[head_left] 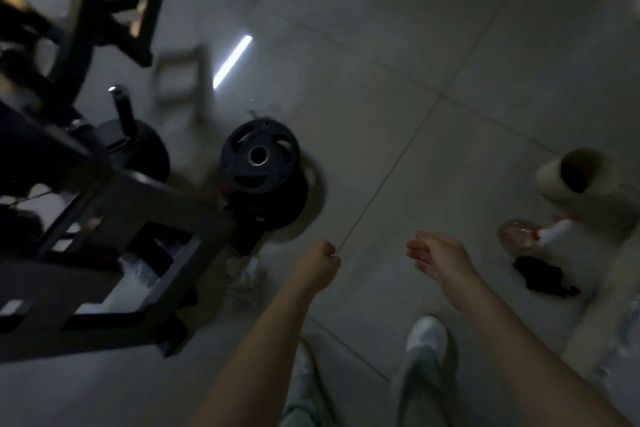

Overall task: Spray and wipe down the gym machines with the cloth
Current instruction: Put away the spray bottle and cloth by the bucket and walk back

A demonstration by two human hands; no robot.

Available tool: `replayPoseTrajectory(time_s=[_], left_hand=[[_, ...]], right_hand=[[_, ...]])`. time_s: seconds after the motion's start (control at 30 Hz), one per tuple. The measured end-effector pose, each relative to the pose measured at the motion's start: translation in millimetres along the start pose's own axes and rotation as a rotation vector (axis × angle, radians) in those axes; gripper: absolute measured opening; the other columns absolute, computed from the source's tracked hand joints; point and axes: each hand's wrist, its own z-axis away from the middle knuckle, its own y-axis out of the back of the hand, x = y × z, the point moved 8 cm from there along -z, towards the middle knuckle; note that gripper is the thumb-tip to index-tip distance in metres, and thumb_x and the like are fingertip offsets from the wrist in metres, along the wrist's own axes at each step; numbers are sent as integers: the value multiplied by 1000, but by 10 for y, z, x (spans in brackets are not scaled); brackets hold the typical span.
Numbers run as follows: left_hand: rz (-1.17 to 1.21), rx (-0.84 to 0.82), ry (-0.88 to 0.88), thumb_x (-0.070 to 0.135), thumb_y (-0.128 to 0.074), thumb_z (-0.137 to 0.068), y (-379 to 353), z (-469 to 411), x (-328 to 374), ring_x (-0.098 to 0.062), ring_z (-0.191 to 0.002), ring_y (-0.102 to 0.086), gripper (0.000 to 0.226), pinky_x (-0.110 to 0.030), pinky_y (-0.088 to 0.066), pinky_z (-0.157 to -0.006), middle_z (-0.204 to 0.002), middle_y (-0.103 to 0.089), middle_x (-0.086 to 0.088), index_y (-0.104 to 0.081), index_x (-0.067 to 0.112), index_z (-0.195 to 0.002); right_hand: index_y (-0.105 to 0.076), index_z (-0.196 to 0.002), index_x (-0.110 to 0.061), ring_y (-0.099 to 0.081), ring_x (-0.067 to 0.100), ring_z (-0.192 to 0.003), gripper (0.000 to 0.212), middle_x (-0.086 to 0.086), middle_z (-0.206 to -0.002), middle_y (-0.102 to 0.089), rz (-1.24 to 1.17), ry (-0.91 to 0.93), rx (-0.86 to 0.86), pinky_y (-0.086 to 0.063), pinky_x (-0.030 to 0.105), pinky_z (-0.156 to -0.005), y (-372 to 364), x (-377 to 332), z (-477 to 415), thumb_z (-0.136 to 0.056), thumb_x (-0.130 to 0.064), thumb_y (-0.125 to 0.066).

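A dark metal gym machine frame (104,218) fills the left of the view. On its end hang black weight plates (259,156). A clear spray bottle (533,234) with a white and red head lies on a pale bench or ledge (602,218) at the right, next to a dark cloth (540,277). My left hand (320,262) is curled into a fist over the floor and holds nothing visible. Open, with relaxed fingers, my right hand (438,255) hovers left of the bottle and cloth and touches neither.
The floor is large grey tiles (398,62) reflecting a strip light. More plates and machine parts (114,10) stand at the upper left. A pale cylindrical roll (575,173) sits at the right. My white shoes (427,336) are below. The picture is dim and blurred.
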Motion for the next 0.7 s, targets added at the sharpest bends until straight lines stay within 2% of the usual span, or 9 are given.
replayPoseTrajectory(time_s=[0.03, 0.1, 0.17, 0.33, 0.37, 0.43, 0.5, 0.6, 0.7], left_hand=[[-5, 15, -8, 13, -51, -92, 19, -15, -72, -33, -105, -58, 22, -33, -45, -83, -111, -61, -21, -57, 2, -110], [-17, 39, 31, 11, -50, -90, 135, 2, -583, -30, -88, -56, 9, -31, -40, -71, -86, -58, -15, -55, 7, -85], [-9, 67, 57, 8, -48, -87, 185, -13, -1085, -30, -76, -51, 19, -32, -34, -64, -71, -48, -12, -42, 10, -69], [-19, 54, 140, 11, -48, -89, 120, -16, -2173, -33, -94, -55, 19, -33, -32, -66, -94, -54, -23, -38, 11, -73], [-39, 58, 149, 12, -48, -89, 95, -75, -2389, -34, -98, -55, 16, -33, -33, -67, -97, -55, -21, -40, 11, -75], [-67, 49, 184, 14, -46, -92, -4, -220, -2750, -34, -104, -53, 13, -31, -33, -70, -109, -56, -20, -51, 4, -97], [-115, 44, 200, 16, -45, -93, -125, -365, -3031, -33, -108, -52, 28, -31, -36, -75, -118, -55, -19, -48, 1, -116], [-134, 39, 260, 19, -44, -96, -259, -646, -3323, -32, -118, -50, 36, -31, -40, -88, -129, -51, -20, -45, 2, -129], [-56, 93, 291, 18, -34, -102, -316, -1000, -3454, -31, -133, -40, 44, -32, -33, -104, -147, -37, -21, -34, -1, -142]], right_hand=[[-55, -104, -8, -58, 14, -68, 12, 8, -83, -62, 19, 20, 7, -42, 25, -63, -18, -26, -12, -96, -9, -45], [-54, -103, -8, -58, 14, -69, 11, 8, -84, -62, 55, 36, -35, -42, 25, -64, -376, 164, 8, -96, -10, -46], [-55, -100, -9, -58, 14, -71, 10, 5, -82, -61, 75, 32, -60, -43, 25, -66, -707, 384, 30, -97, -12, -46], [-55, -82, -17, -58, 13, -71, 18, 4, -81, -61, 80, 9, -115, -43, 25, -66, -1407, 1065, 15, -96, -11, -45], [-55, -81, -17, -58, 13, -71, 20, 4, -80, -61, 102, 1, -127, -43, 25, -66, -1545, 1234, -37, -96, -10, -45], [-54, -79, -15, -57, 14, -70, 22, 5, -78, -60, 110, -21, -150, -42, 24, -65, -1737, 1513, -158, -96, -7, -43], [-54, -81, -12, -56, 14, -69, 21, 5, -77, -59, 136, -46, -168, -41, 24, -63, -1870, 1813, -328, -96, -4, -41], [-55, -87, -8, -55, 14, -67, 17, 6, -77, -59, 202, -72, -177, -38, 24, -59, -1992, 2168, -636, -95, -2, -41], [-57, -104, -7, -55, 12, -61, 18, 5, -74, -59, 300, -67, -183, -37, 24, -55, -2049, 2395, -985, -94, -2, -43]])
